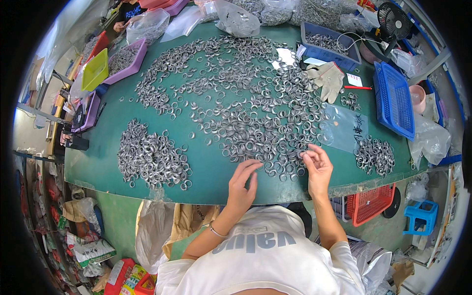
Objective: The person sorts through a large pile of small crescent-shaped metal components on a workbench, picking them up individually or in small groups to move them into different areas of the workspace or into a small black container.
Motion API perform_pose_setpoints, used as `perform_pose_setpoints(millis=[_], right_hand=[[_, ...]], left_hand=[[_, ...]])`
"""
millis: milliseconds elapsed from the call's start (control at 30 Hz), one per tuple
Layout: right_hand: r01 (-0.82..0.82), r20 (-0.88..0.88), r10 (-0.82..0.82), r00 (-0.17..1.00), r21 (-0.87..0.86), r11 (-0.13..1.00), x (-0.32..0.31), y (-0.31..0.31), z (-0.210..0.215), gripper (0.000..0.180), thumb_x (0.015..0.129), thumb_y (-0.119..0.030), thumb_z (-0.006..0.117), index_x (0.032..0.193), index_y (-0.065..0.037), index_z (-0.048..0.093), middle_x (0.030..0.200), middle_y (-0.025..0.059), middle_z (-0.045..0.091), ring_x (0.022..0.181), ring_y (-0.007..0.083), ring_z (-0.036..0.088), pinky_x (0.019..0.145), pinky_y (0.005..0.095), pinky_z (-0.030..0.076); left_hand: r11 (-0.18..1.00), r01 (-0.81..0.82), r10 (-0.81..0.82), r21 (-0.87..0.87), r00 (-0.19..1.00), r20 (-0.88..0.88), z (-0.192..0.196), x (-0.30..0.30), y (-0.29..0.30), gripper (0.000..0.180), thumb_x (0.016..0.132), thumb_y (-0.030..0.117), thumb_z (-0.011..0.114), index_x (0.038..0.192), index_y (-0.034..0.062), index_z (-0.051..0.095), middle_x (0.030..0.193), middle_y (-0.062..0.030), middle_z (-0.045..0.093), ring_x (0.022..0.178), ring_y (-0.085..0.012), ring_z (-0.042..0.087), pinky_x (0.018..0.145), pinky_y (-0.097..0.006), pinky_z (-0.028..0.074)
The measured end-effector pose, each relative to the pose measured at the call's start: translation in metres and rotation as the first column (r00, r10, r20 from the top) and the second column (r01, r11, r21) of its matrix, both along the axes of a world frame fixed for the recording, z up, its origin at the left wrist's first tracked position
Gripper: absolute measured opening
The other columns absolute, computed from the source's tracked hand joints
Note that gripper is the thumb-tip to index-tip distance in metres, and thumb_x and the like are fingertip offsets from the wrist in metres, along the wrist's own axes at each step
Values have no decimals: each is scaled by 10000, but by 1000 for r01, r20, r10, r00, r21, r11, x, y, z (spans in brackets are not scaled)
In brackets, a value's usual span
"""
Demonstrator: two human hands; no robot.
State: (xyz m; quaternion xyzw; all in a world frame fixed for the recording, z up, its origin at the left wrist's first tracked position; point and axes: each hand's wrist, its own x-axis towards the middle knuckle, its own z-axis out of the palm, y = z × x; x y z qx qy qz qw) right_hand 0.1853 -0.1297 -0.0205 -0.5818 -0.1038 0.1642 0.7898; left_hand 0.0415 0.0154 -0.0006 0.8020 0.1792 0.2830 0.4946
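Left hand (243, 179) flat, fingers spread on rings (255, 132), grip empty. Right hand (317, 167) grip pinched on one ring. Green desk (211, 172).

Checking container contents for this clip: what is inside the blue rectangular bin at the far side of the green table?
The blue bin holds a shallow layer of loose metal rings, like those spread over the table. Its near wall hides the bottom edge, so anything under the rings cannot be seen.
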Motion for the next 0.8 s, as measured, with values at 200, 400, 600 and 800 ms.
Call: perform_pose_setpoints(millis=[200, 400, 600, 800], right_hand=[[-222, -121, 213, 970, -67, 973, -54, -6, 16, 170, 828, 30, 639, 998, 40, 624, 909, 118, 674, 828, 191, 645, 757, 308, 505], [-232, 495, 441, 748, -428, 874, -32, -7, 33, 86, 749, 32, 684, 829, 4, 671, 893, 106, 663, 863, 246, 609, 782, 334, 480], [250, 669, 451, 590, -683, 686, 4, 6, 28, 92, 754, -22, 696, 844, -27, 679, 808, 94, 619, 803, 265, 561, 794, 359, 411], [15, 376, 165, 912, -433, 901, -10, 2, 13, 59, 796, -33, 672, 854, -42, 681, 704, 38, 581, 670, 160, 524, 581, 268, 387]], left_hand=[[488, 250, -362, -836, 930, 67, -4, -6, -17, 416, 932, 59, 549, 1316, -31, 417, 1089, -133, 595, 891, -150, 601, 741, -283, 511], [110, 191, -307, -975, 940, 150, -28, -11, -11, 297, 959, 182, 542, 1181, -16, 539, 952, -83, 627, 824, -132, 596, 725, -253, 496], [211, 84, -254, -974, 967, 29, -14, -9, -10, 195, 941, 78, 529, 1111, -8, 571, 965, -93, 635, 755, -112, 556, 681, -244, 462], [420, 160, -249, -893, 967, 56, -11, -9, -17, 239, 925, 48, 528, 1156, -12, 538, 863, -48, 579, 720, -100, 508, 665, -234, 430]])
